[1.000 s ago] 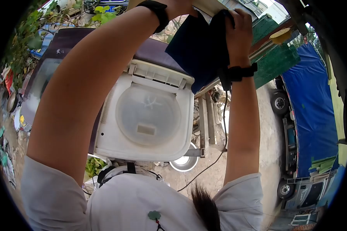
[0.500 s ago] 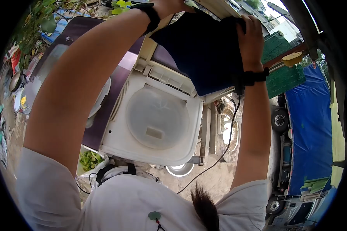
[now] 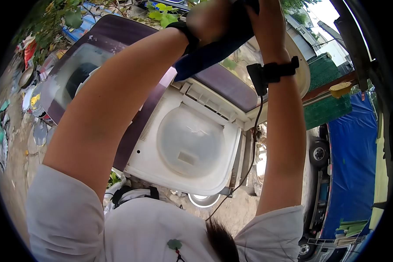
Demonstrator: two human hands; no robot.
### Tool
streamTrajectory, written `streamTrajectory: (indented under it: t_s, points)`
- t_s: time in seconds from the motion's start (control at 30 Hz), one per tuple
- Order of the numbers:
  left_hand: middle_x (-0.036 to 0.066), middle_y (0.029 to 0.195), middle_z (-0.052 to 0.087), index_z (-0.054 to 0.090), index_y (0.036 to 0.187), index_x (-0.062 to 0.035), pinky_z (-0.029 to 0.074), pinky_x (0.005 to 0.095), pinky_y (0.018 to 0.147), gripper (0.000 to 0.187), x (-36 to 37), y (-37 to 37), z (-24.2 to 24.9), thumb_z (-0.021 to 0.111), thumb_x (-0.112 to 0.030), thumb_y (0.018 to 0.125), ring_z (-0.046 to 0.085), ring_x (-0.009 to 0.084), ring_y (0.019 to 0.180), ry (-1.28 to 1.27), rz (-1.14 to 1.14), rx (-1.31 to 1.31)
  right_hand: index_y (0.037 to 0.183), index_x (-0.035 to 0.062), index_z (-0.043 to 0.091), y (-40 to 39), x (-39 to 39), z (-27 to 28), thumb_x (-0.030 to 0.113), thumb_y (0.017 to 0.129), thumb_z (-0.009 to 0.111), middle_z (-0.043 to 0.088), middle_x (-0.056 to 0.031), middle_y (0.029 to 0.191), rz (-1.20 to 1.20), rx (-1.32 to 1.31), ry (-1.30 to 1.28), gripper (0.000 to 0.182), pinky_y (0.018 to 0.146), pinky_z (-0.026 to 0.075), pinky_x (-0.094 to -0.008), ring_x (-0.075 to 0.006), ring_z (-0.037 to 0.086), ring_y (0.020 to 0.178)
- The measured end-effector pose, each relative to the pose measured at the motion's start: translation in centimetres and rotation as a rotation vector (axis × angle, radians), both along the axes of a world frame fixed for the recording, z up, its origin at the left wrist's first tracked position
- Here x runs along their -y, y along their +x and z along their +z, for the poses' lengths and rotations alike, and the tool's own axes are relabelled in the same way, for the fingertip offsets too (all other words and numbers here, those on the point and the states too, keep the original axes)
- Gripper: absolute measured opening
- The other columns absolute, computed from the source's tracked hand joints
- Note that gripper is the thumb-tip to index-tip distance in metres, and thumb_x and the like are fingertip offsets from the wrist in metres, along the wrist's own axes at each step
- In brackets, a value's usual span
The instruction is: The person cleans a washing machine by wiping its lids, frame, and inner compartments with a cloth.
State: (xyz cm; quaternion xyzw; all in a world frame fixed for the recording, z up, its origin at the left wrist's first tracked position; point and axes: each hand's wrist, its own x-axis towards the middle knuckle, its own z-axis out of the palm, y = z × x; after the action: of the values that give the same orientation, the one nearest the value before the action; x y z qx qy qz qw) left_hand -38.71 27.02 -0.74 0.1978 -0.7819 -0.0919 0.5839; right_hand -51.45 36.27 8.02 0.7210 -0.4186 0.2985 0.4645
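Observation:
A dark blue cloth [image 3: 209,56] is bunched up high at the top of the view, between my two raised hands. My left hand [image 3: 209,19], smeared by motion and partly cut off, grips its left side. Fingers of my right hand [image 3: 268,26] close on the right side, and the upper part of that hand leaves the frame. Below the cloth is a washing machine with a purple top [image 3: 131,135]. Its white tub cover has a translucent round lid [image 3: 190,142], shut over the tub. A raised purple panel [image 3: 231,85] stands behind it.
A black cable [image 3: 253,148] hangs from the band on my right wrist. One metal basin [image 3: 204,201] sits on the ground under the machine. To the right are a green sheet [image 3: 327,109] and a truck with a blue tarp [image 3: 353,161]. Leaves [image 3: 163,15] overhang the back left.
Both hands have gone up with the cloth, which is now gathered instead of hanging spread. More of the washing machine's raised panel and left side shows.

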Motion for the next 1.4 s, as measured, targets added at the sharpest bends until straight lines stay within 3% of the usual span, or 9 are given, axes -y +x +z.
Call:
streamTrajectory:
  t_s: [0.07,0.17,0.43,0.47,0.6,0.9,1.13,1.33,1.4]
  points:
    - [0.033,0.109,0.055,0.037,0.126,0.0107,0.046,0.0478,0.094,0.06,1.5,-1.4,-0.4,0.066,-0.007,0.076,0.053,0.0491,0.111,-0.205,0.327,0.278,0.11,0.0066,0.057,-1.5,-1.1,0.0,0.014,0.081,0.07,0.056,-0.0149,0.107,-0.051,0.036,0.023,0.033,0.083,0.05,-0.0426,-0.0363,0.059,0.099]
    - [0.034,0.111,0.053,0.035,0.127,0.01,0.044,0.0484,0.096,0.064,-2.2,0.0,0.6,0.067,-0.005,0.073,0.05,0.0499,0.114,0.178,-0.063,-0.096,0.113,0.0082,0.058,-1.9,-0.7,0.1,0.016,0.082,0.071,0.057,-0.0148,0.108,-0.037,0.004,-0.02,0.035,0.084,0.051,-0.0423,-0.0362,0.059,0.1]
    - [0.033,0.114,0.047,0.037,0.123,0.0102,0.043,0.047,0.097,0.061,0.4,-0.4,-0.1,0.065,-0.002,0.071,0.05,0.0472,0.114,-0.017,-0.022,-0.019,0.115,0.0034,0.053,1.8,2.3,0.4,0.005,0.077,0.065,0.052,-0.0186,0.104,0.023,-0.04,0.047,0.039,0.085,0.048,-0.0456,-0.04,0.055,0.1]
    - [0.032,0.115,0.048,0.035,0.126,0.0123,0.042,0.0464,0.098,0.069,-0.7,0.5,0.5,0.071,-0.011,0.072,0.051,0.0452,0.115,0.118,-0.228,-0.079,0.115,0.0036,0.053,1.3,1.7,0.5,0.005,0.077,0.065,0.052,-0.0189,0.103,0.023,-0.028,0.04,0.039,0.085,0.048,-0.0456,-0.04,0.055,0.099]
    - [0.037,0.135,0.038,0.022,0.14,0.0161,0.032,0.0398,0.112,0.096,-0.1,-0.5,1.3,0.075,-0.028,0.074,0.036,0.0429,0.135,0.03,0.23,0.427,0.115,0.009,0.06,-2.9,-1.6,-0.3,0.018,0.086,0.071,0.058,-0.0139,0.109,-0.059,-0.062,-0.074,0.033,0.085,0.054,-0.0399,-0.0336,0.062,0.102]
    - [0.034,0.14,0.034,0.016,0.144,0.0128,0.032,0.0396,0.114,0.1,0.2,0.0,-0.8,0.075,-0.015,0.069,0.033,0.0438,0.136,0.026,-0.023,0.049,0.099,0.0077,0.067,-5.8,-7.8,-6.7,0.003,0.085,0.069,0.061,-0.0105,0.116,-0.033,0.118,-0.345,0.015,0.083,0.056,-0.0364,-0.0299,0.064,0.102]
    - [0.033,0.132,0.041,0.024,0.136,0.01,0.038,0.0425,0.107,0.089,-0.5,1.3,0.3,0.076,-0.01,0.066,0.042,0.0449,0.127,0.032,-0.31,-0.009,0.105,0.0091,0.064,0.6,-0.1,-7.3,0.003,0.086,0.066,0.055,-0.0094,0.124,0.084,0.162,-0.316,0.021,0.079,0.057,-0.0382,-0.028,0.064,0.103]
    - [0.024,0.125,0.053,0.03,0.14,0.0067,0.043,0.0373,0.101,0.077,0.7,0.5,-1.6,0.072,-0.015,0.079,0.053,0.0346,0.118,-0.229,-0.101,-0.114,0.116,0.0093,0.063,1.1,0.9,-10.5,-0.001,0.084,0.061,0.05,-0.0144,0.133,0.103,0.217,-0.139,0.034,0.087,0.055,-0.0403,-0.034,0.059,0.114]
    - [0.025,0.107,0.062,0.039,0.131,0.0024,0.048,0.0432,0.09,0.056,0.9,1.5,-1.4,0.065,-0.013,0.084,0.059,0.0412,0.102,-0.692,0.034,0.066,0.12,0.0077,0.061,1.3,0.1,-11.2,-0.001,0.085,0.06,0.052,-0.0156,0.132,0.109,0.245,-0.092,0.036,0.085,0.057,-0.0409,-0.036,0.06,0.112]
